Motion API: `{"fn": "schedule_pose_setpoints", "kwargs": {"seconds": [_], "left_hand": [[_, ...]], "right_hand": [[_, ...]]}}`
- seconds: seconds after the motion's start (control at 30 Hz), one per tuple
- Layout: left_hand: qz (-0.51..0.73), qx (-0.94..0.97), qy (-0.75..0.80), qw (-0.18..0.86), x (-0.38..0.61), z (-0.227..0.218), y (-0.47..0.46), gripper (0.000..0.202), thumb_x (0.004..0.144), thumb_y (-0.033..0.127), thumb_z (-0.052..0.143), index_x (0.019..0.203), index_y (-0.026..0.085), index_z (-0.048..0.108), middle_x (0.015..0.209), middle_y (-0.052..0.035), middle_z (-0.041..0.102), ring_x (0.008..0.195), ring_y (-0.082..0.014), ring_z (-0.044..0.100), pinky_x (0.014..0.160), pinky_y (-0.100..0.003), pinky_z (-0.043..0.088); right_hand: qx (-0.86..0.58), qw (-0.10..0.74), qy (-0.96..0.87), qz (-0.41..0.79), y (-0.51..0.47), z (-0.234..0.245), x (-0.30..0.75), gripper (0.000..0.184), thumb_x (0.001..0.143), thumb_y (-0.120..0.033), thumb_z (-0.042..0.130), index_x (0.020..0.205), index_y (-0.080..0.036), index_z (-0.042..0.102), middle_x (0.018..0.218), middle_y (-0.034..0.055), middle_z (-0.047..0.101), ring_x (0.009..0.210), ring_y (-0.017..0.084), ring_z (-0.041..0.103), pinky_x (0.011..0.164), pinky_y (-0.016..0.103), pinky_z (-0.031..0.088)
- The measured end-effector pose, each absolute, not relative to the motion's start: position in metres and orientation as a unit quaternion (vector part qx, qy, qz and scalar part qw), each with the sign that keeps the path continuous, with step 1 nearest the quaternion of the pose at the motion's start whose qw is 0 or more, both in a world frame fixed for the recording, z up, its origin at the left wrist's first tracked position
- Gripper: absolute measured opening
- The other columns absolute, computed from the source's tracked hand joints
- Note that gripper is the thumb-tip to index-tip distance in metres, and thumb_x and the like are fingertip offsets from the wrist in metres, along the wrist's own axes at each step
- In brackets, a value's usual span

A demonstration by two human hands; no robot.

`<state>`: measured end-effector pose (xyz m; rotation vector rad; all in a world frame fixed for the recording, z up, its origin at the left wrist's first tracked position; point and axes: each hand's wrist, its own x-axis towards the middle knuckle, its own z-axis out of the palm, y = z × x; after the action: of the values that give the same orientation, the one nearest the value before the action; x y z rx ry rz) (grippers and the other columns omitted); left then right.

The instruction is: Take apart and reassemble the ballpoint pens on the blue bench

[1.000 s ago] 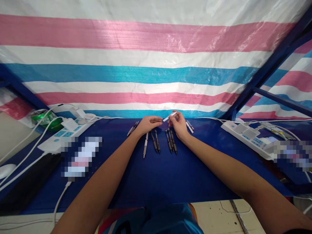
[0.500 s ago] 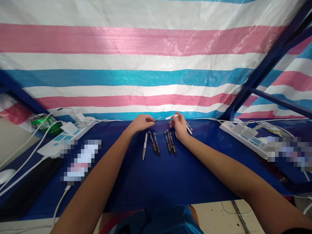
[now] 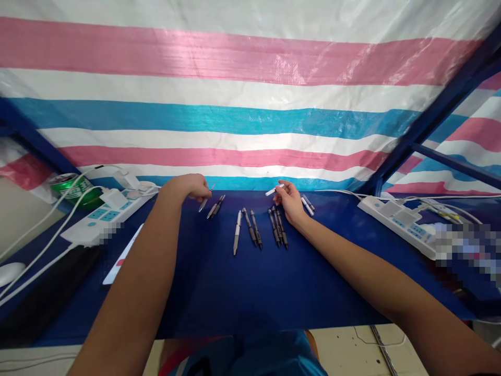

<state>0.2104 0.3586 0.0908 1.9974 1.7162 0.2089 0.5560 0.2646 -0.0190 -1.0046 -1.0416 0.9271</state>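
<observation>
At the back left of the desk, my left hand (image 3: 192,187) is closed on a slim grey pen part (image 3: 202,203), its tip pointing down. Short grey pen parts (image 3: 216,207) lie just to its right. My right hand (image 3: 288,200) pinches a white pen barrel (image 3: 273,190) above the back of the desk. Between the hands lie a white pen with a grey grip (image 3: 237,233), a dark pair of pens (image 3: 252,228) and a dark group of pens (image 3: 277,227). Beyond my right wrist rest white and clear barrels (image 3: 308,204).
A white power strip (image 3: 97,219) with plugs, a green can (image 3: 76,192) and a phone (image 3: 122,256) are on the left. Another power strip (image 3: 403,224) stands on the right. A striped sheet (image 3: 242,120) hangs behind the blue desk (image 3: 250,292).
My left hand has moved left with the slim grey part, uncovering the short parts on the desk. My right hand stays nearly in place with the white barrel. The view has shifted slightly.
</observation>
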Motion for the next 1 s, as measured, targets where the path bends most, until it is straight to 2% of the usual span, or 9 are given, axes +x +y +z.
{"fn": "schedule_pose_setpoints", "kwargs": {"seconds": [0.07,0.2,0.33,0.47,0.6,0.67,0.77,0.87,1.0], "left_hand": [[0.023,0.722,0.631,0.281,0.205,0.078,0.365,0.03,0.047,0.037,0.092,0.048,0.023,0.066,0.045,-0.003,0.058,0.048,-0.0202,0.058,0.061,-0.032,0.046],[0.083,0.668,0.644,0.363,0.208,0.06,0.37,0.034,0.037,0.034,0.097,0.05,0.024,0.067,0.047,-0.005,0.063,0.045,-0.0204,0.061,0.057,-0.03,0.049],[0.041,0.625,0.673,0.392,0.217,0.056,0.367,0.03,0.039,0.023,0.096,0.052,0.023,0.07,0.053,-0.011,0.068,0.052,-0.0285,0.069,0.06,-0.036,0.055],[0.06,0.61,0.671,0.417,0.221,0.059,0.361,0.029,0.039,0.014,0.094,0.053,0.023,0.07,0.049,-0.0092,0.065,0.056,-0.0313,0.071,0.066,-0.04,0.059],[0.037,0.595,0.677,0.432,0.227,0.063,0.354,0.033,0.042,0.019,0.099,0.055,0.02,0.069,0.052,-0.0147,0.067,0.06,-0.0376,0.074,0.067,-0.045,0.06],[0.057,0.582,0.696,0.416,0.231,0.065,0.351,0.037,0.045,0.03,0.101,0.054,0.02,0.068,0.053,-0.0157,0.068,0.06,-0.0391,0.074,0.068,-0.047,0.06],[0.127,0.581,0.698,0.4,0.236,0.062,0.351,0.045,0.043,0.041,0.103,0.053,0.02,0.064,0.048,-0.0108,0.064,0.054,-0.0336,0.072,0.069,-0.043,0.06],[0.153,0.62,0.642,0.424,0.238,0.056,0.357,0.048,0.037,0.038,0.105,0.051,0.021,0.062,0.043,-0.0059,0.06,0.051,-0.0272,0.07,0.069,-0.036,0.059],[0.14,0.644,0.614,0.434,0.237,0.049,0.364,0.044,0.042,0.028,0.104,0.049,0.021,0.062,0.043,-0.0066,0.059,0.062,-0.0314,0.074,0.075,-0.038,0.06]], "right_hand": [[-0.442,0.649,-0.468,0.405,0.264,-0.018,0.555,0.047,0.085,-0.051,0.073,0.12,-0.024,0.058,0.076,-0.0042,0.06,0.063,0.016,0.061,0.055,0.028,0.047],[-0.442,0.642,-0.481,0.402,0.262,-0.016,0.555,0.045,0.085,-0.051,0.073,0.119,-0.023,0.06,0.074,-0.0046,0.058,0.063,0.015,0.059,0.055,0.028,0.047],[-0.443,0.636,-0.491,0.398,0.26,-0.017,0.554,0.047,0.085,-0.051,0.072,0.122,-0.023,0.061,0.074,-0.004,0.058,0.063,0.016,0.059,0.055,0.028,0.047],[-0.452,0.605,-0.529,0.386,0.26,-0.013,0.553,0.051,0.088,-0.051,0.068,0.131,-0.025,0.062,0.076,-0.0028,0.061,0.064,0.017,0.059,0.057,0.03,0.049],[-0.459,0.547,-0.599,0.363,0.263,0.008,0.566,0.047,0.092,-0.043,0.061,0.135,-0.026,0.063,0.074,-0.0034,0.061,0.059,0.016,0.058,0.058,0.032,0.049],[-0.476,0.475,-0.66,0.334,0.265,0.025,0.583,0.048,0.091,-0.037,0.061,0.138,-0.024,0.06,0.079,-0.002,0.064,0.06,0.017,0.059,0.058,0.032,0.048],[-0.535,0.315,-0.752,0.223,0.269,0.051,0.616,0.04,0.089,-0.029,0.065,0.127,-0.021,0.066,0.089,0.0035,0.072,0.074,0.02,0.065,0.066,0.031,0.048],[-0.598,0.144,-0.775,0.144,0.274,0.067,0.649,0.042,0.089,-0.025,0.065,0.13,-0.019,0.067,0.106,0.01,0.077,0.086,0.023,0.069,0.072,0.03,0.048],[-0.644,-0.03,-0.76,0.079,0.281,0.071,0.681,0.043,0.086,-0.025,0.065,0.129,-0.019,0.072,0.119,0.0143,0.077,0.101,0.03,0.072,0.078,0.032,0.05]]}}
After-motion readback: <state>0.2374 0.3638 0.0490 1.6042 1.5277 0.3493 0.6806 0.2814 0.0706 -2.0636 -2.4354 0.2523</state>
